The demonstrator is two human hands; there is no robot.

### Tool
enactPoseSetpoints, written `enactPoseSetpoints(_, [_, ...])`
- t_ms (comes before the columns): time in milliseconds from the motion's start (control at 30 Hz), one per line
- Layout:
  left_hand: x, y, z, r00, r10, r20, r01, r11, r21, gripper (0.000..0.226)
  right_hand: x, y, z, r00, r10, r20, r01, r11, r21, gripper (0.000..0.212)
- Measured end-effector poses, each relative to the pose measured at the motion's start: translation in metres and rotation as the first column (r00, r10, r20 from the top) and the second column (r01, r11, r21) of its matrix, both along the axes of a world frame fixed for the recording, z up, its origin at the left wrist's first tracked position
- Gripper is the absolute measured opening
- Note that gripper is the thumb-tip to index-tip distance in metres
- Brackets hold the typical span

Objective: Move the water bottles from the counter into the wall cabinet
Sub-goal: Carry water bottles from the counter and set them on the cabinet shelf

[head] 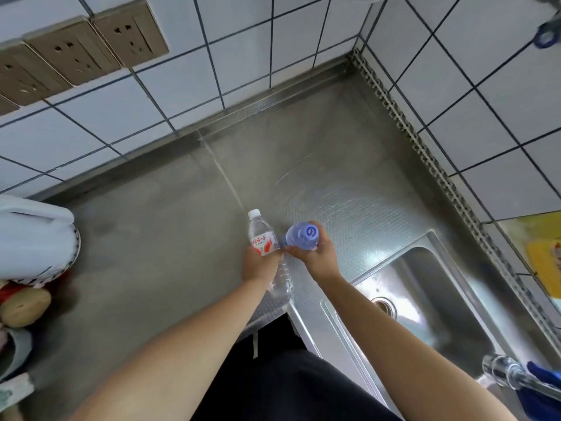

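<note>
The left hand (258, 265) is gripping a clear water bottle (263, 238) around its middle, fingers curled about it just below the red-and-white label. The white cap is pointing away from the person toward the wall, and the ribbed lower part is showing beneath the wrist. The right hand (317, 258) is wrapping its fingers and thumb around a blue-tinted bottle (302, 235), whose round end is facing up at the camera. The two bottles are sitting side by side, nearly touching, over the front part of the stainless steel counter (145, 238). It is not possible to tell whether either is resting on the metal or being held just above it. Both bare forearms are reaching forward from the bottom of the view, above dark clothing (273, 378). Just to the right of the hands, a steel sink (431, 302) is lying sunk into the counter, with a chrome tap (505, 373) and a blue cloth (543, 390) showing at its near right corner. At the left edge, a white plastic container (33, 235) is standing on the counter, with a tan round object (25, 305) in front of it. White wall tiles (273, 62) with dark grout are rising behind and to the right, and a row of bronze-coloured sockets (79, 50) is running across the upper left.
</note>
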State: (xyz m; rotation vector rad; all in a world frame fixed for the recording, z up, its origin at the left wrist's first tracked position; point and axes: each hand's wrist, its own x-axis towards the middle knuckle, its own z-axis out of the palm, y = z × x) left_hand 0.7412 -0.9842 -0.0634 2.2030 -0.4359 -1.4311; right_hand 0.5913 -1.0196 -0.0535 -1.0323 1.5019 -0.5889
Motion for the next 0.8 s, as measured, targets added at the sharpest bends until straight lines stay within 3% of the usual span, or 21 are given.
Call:
enactPoseSetpoints(67, [0.017,0.016,0.01,0.998,-0.044,-0.042,0.042,0.999,-0.031,0.02,-0.003,0.008,0.011,0.999,-0.03,0.021,0.029,0.999,0.03,0.059])
enactPoseSetpoints(200, [0.061,0.068,0.038,0.99,-0.139,-0.037,0.132,0.981,-0.143,0.049,-0.017,0.046,0.04,0.999,-0.01,0.052,0.007,0.999,0.052,0.05])
enactPoseSetpoints(433, [0.117,0.183,0.085,0.986,-0.093,0.138,0.126,0.959,-0.254,0.066,-0.024,0.14,0.066,0.993,0.003,0.12,-0.019,0.991,0.131,0.047])
enactPoseSetpoints(500, [0.127,0.207,0.086,0.977,-0.056,0.205,0.104,0.967,-0.233,0.065,-0.016,0.16,0.068,0.991,0.0,0.136,-0.017,0.991,0.129,0.044])
enactPoseSetpoints(633, [0.136,0.237,0.08,0.983,-0.008,0.181,0.062,0.954,-0.293,0.064,0.015,0.183,0.082,0.993,-0.061,0.101,0.054,0.996,0.071,0.04])
enactPoseSetpoints(800, [0.141,0.244,0.082,0.984,-0.112,0.14,0.155,0.925,-0.348,0.053,0.034,0.218,0.096,0.979,-0.189,0.077,0.188,0.982,0.026,0.05])
